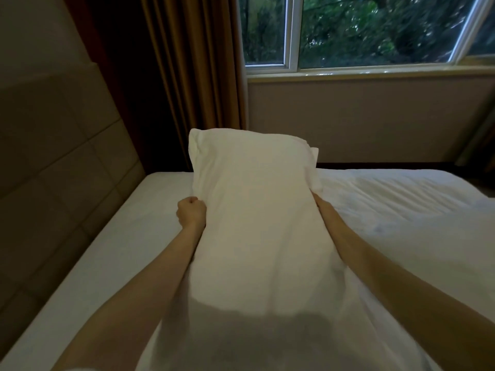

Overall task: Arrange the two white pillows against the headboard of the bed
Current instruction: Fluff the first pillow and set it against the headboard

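A white pillow is held up lengthwise over the bed, its far end raised toward the window. My left hand is clenched on the pillow's left edge. My right hand is on the pillow's right edge, with its fingers hidden behind the fabric. The padded beige headboard runs along the left side of the bed, apart from the pillow. A second pillow is not in view.
A rumpled white duvet covers the right part of the mattress. Brown curtains hang at the far left corner. A window with a sill stands beyond the far side of the bed.
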### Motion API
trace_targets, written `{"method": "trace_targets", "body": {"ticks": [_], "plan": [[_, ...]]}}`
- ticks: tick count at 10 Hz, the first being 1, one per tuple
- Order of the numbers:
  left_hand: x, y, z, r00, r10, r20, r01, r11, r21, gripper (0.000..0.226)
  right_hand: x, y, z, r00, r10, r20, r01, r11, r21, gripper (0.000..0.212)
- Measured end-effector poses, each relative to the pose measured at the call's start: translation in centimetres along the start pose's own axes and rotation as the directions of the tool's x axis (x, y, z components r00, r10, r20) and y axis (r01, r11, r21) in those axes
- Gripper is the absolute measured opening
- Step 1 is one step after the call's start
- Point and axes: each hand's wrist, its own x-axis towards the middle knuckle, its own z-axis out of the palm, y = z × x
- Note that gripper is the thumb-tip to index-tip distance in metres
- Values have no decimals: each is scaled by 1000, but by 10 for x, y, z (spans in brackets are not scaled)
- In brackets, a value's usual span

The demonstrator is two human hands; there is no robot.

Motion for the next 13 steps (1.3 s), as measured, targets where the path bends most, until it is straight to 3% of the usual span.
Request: {"method": "trace_targets", "body": {"ticks": [1, 3, 5, 7, 8, 9, 12, 13], "plan": [[27, -8, -45, 1000, 9, 17, -9, 1000, 16, 43, -23, -4, 55, 999, -44, 4, 44, 999, 18, 64], [77, -20, -123, 999, 42, 23, -42, 999, 12, 40, -45, -22, 146, 999, -3, 38, -1, 994, 108, 59], [106, -26, -176, 997, 74, -5, -74, 997, 15, 38, -57, -34, 197, 998, -26, 61, 18, 991, 133, 58], [115, -27, -199, 995, 69, -73, -69, 998, -5, 37, -49, -44, 220, 998, -62, 24, 58, 992, 115, 47], [116, -28, -205, 992, 55, -110, -57, 998, -19, 35, -40, -44, 222, 996, -37, 82, 35, 999, 18, 40], [116, -29, -209, 988, 35, -154, -41, 998, -39, 24, -32, -47, 222, 992, -45, 121, 46, 999, -9, 43], [124, -12, -221, 955, 61, -292, -64, 998, -2, 23, -23, -57, 224, 973, -100, 210, 102, 995, 0, 55], [131, -12, -227, 946, 59, -319, -60, 998, 4, 24, -12, -59, 235, 972, -80, 220, 79, 997, 14, 43]]}}
